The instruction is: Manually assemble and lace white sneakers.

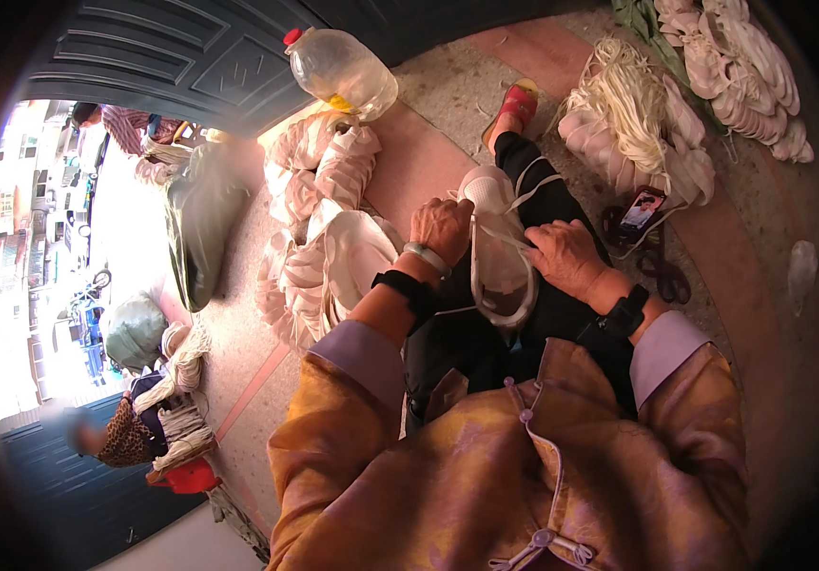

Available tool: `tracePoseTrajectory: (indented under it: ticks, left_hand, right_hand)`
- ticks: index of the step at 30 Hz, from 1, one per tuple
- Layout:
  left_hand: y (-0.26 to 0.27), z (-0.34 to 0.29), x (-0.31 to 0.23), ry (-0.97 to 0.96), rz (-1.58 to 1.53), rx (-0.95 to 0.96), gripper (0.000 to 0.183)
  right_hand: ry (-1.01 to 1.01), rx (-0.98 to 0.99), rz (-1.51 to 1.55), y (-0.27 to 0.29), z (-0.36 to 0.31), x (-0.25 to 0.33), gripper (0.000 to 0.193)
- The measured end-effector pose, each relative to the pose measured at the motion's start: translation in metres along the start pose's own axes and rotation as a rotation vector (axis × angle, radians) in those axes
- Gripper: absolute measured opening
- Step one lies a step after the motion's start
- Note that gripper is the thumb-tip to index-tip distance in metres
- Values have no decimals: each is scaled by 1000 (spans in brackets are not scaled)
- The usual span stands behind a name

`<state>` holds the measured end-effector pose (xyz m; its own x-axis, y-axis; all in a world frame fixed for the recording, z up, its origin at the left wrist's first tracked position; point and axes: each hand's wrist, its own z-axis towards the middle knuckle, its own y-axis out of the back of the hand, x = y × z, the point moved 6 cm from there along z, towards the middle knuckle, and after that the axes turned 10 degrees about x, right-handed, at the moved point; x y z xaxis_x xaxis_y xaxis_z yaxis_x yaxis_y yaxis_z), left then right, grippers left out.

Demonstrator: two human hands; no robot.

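Your makeshift shoe workplace, open to outdoors, dark panelled door, sunlit buildings beyond, a shoe on your lap, bundled pale pieces and cream cords on the floor around you

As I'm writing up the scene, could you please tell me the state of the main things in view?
White shoe: on the lap, toe pointing away
White lace: untied, a length looping loosely over the black trousers
Plastic bottle: red cap on
Phone: screen lit
Pale laces: heaped loose
Red sandal: worn
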<state>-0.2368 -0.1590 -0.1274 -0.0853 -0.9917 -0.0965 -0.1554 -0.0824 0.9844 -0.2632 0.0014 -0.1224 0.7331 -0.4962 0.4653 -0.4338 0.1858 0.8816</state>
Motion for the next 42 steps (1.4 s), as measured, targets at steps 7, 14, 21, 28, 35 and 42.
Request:
tracePoseTrajectory:
  ticks: [7, 14, 21, 28, 35, 42]
  left_hand:
    - [-15, -9, 15, 264, -441, -136, 16]
    - [-31, -10, 4, 236, -776, -77, 20]
    - [-30, -13, 7, 295, -791, -46, 21]
    - [-7, -3, -3, 361, -531, -152, 48]
    - [-15, 10, -3, 417, -627, -9, 94]
    - [-24, 12, 7, 241, -615, -3, 101]
  right_hand:
    - [121, 179, 89, -2, -23, 27, 8]
    - [249, 641, 171, -5, -78, 43, 12]
    - [172, 374, 448, 4, -35, 12, 20]
    - [-143, -72, 289, -1, 23, -23, 54]
    - [-227, 157, 272, -10, 42, -17, 56]
    - [-208, 102, 246, -20, 41, -18, 33]
